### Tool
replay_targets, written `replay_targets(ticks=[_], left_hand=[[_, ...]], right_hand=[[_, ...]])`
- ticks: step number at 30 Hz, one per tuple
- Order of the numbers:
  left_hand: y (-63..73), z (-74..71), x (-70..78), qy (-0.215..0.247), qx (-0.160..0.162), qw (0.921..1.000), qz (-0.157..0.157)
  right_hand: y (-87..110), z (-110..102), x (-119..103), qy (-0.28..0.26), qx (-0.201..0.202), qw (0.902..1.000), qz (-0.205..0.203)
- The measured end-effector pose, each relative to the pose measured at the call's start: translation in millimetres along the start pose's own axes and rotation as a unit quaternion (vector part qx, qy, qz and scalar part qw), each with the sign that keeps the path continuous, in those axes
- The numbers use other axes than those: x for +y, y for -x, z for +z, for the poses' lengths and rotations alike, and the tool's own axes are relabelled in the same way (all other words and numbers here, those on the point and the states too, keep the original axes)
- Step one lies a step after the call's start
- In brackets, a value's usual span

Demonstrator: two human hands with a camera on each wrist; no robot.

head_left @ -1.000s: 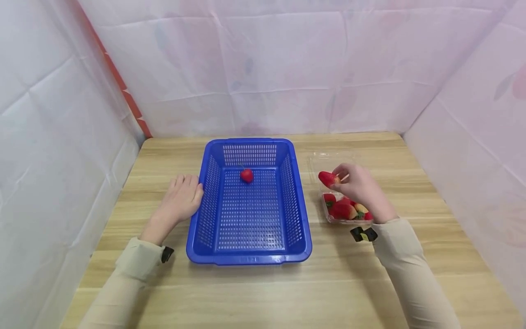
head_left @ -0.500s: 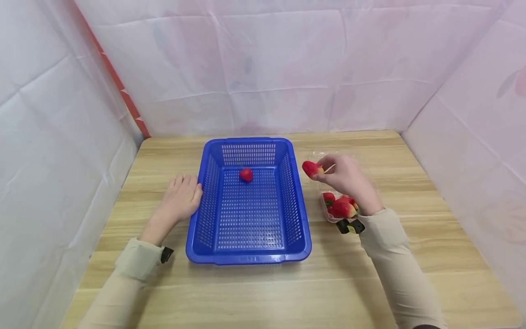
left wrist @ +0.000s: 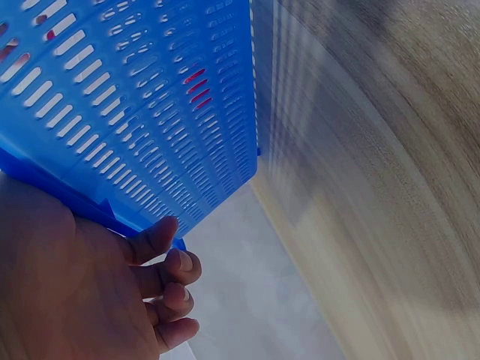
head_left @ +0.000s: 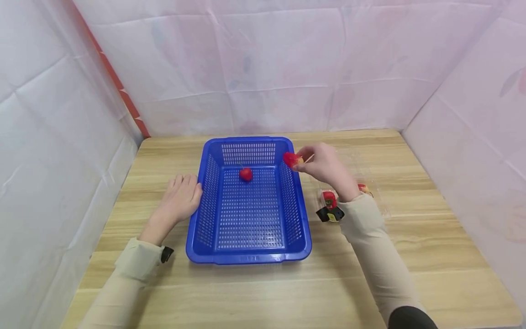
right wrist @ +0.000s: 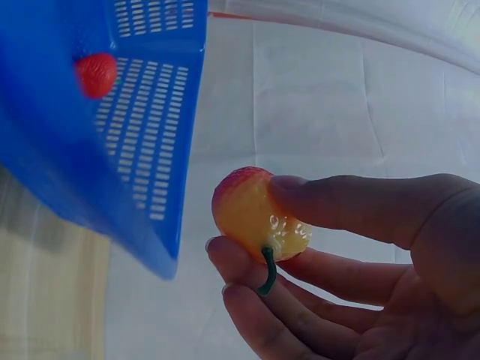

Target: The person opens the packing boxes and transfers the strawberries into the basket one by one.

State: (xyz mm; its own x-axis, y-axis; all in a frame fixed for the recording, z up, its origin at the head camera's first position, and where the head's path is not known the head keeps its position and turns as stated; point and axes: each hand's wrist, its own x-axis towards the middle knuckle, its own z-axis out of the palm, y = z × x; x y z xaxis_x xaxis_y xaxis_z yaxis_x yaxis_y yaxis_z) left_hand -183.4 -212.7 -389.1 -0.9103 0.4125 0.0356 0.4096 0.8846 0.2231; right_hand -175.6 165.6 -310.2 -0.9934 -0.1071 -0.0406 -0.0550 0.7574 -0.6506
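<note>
A blue plastic basket with slotted walls stands mid-table in the head view. One red strawberry lies on its floor toward the back. My right hand pinches another strawberry between thumb and fingers, over the basket's right rim in the head view. This one has a red tip, a pale yellow base and a green stem. Against the basket's left rim rests my left hand; its fingers are loosely bent in the left wrist view, with the thumb right at the rim.
More strawberries sit in a clear plastic box right of the basket, partly hidden by my right arm. The wooden table is bordered by white, faintly patterned sheets at the back and sides.
My right hand has carried the strawberry left and slightly back, from above the clear box to the basket's right rim. The left hand has stayed at the left rim.
</note>
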Motion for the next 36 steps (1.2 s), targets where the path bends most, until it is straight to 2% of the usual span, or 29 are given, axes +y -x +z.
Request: replay_targets(ticks=[9,16,26,31,36], left_hand=[[0.2,-1.0,-0.4,0.004,-0.012,0.9999,-0.003],[1.0,0.1,-1.1,0.002,-0.010,0.9999,-0.002],[0.8,-0.8,1.1,0.001,-0.012,0.9999,-0.006],[1.5,-0.6,1.4,0.002,-0.012,0.9999,-0.006],[2.1,-1.6,2.6,0.002,-0.007,1.0000,-0.006]], right_hand=[[-18.8,10.7,-12.1,-0.012,-0.011,0.9997,-0.016],[-28.4,21.8,-21.1,-0.021,-0.028,0.9994,-0.001],[-48.3,41.3,-27.9,-0.006,-0.029,0.9996,-0.004],[-56.0,49.3,-27.0,-0.014,-0.043,0.9989,0.015],[-65.9,58.0,-26.5,0.001,-0.046,0.9984,0.031]])
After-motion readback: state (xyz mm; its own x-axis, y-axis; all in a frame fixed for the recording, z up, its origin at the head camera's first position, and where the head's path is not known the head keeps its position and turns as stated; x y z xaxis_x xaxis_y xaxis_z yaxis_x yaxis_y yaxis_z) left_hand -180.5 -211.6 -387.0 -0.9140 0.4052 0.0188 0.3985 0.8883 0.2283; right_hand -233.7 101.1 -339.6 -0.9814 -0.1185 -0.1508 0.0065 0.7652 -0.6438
